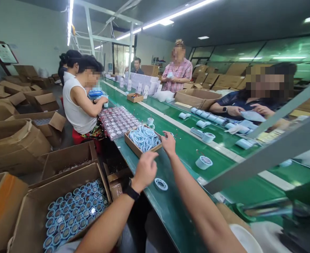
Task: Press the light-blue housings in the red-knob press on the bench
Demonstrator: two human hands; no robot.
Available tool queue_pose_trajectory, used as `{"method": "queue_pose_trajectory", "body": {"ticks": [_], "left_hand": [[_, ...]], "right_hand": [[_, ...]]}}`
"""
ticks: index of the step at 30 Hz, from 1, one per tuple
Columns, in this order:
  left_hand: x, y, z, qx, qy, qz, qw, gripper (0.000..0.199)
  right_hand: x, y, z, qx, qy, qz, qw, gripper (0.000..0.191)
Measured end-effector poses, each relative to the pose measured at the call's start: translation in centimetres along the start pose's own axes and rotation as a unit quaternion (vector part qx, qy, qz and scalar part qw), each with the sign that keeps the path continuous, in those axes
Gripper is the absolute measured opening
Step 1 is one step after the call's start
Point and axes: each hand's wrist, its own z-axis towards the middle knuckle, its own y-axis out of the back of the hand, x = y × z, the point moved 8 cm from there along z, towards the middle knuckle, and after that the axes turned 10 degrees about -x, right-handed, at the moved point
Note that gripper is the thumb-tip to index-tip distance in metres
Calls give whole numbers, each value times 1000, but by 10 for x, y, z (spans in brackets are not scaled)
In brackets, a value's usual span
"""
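My left hand (146, 170) hovers over the near table edge, fingers loosely bent and apart, with nothing visible in it. My right hand (168, 143) reaches further out, just off the right side of a shallow cardboard tray (132, 145); its fingers are slightly curled and apart. That tray is heaped with light-blue plastic rings (144, 137). A single light-blue ring (161, 184) lies flat on the green table between my forearms. Past my right hand, a small light-blue part is mostly hidden. A round light-blue housing (204, 162) with thin wires sits on the belt to the right.
A sheet of round parts (119, 121) lies beyond the tray. On the left, a carton (25, 214) holds rows of light-blue round parts. A grey metal post (271, 151) slants across the right. Co-workers (76, 102) are around the conveyor belt (181, 151).
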Motion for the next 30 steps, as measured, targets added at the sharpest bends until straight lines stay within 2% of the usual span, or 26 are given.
{"method": "queue_pose_trajectory", "body": {"ticks": [2,3,5,8,11,13,15,17,19,20,22,23,25,26,28,30], "left_hand": [[-11,-32,-43,132,-40,2,990,43],[-11,-44,-59,178,-48,23,983,43],[-7,-58,-78,232,-65,87,967,33],[10,-62,-87,245,-74,206,945,19],[26,-51,-86,202,-43,284,936,18],[24,-40,-72,159,-40,271,949,18],[11,-22,-37,87,-48,225,969,23],[-2,-2,17,-1,-55,187,981,29],[-6,9,80,-62,-64,184,979,32],[-2,9,109,-67,-65,192,977,32],[13,-7,157,-12,-66,199,978,28],[21,-15,172,16,-65,198,978,25],[33,-20,183,35,-62,190,979,21],[35,-13,180,11,-59,180,982,22],[32,17,158,-70,-52,143,986,28],[31,56,113,-147,-37,97,984,29]], "right_hand": [[-17,15,6,-14,-16,-34,999,39],[-21,19,11,-17,-19,-50,998,38],[-23,18,28,-9,-11,-76,997,37],[-14,-7,63,46,29,-100,993,34],[-5,-51,98,127,72,-118,982,32],[-6,-82,115,179,97,-129,971,32],[-9,-109,127,226,121,-134,957,33],[-15,-131,134,270,143,-137,942,35],[-21,-146,136,307,159,-145,927,35],[-24,-152,137,323,163,-153,920,35],[-31,-157,136,342,163,-174,909,34],[-34,-157,135,347,160,-186,905,34],[-38,-153,133,347,149,-205,903,33],[-38,-148,133,343,143,-213,904,32],[-34,-131,135,324,133,-223,910,32],[-22,-105,138,290,128,-224,922,33]]}}
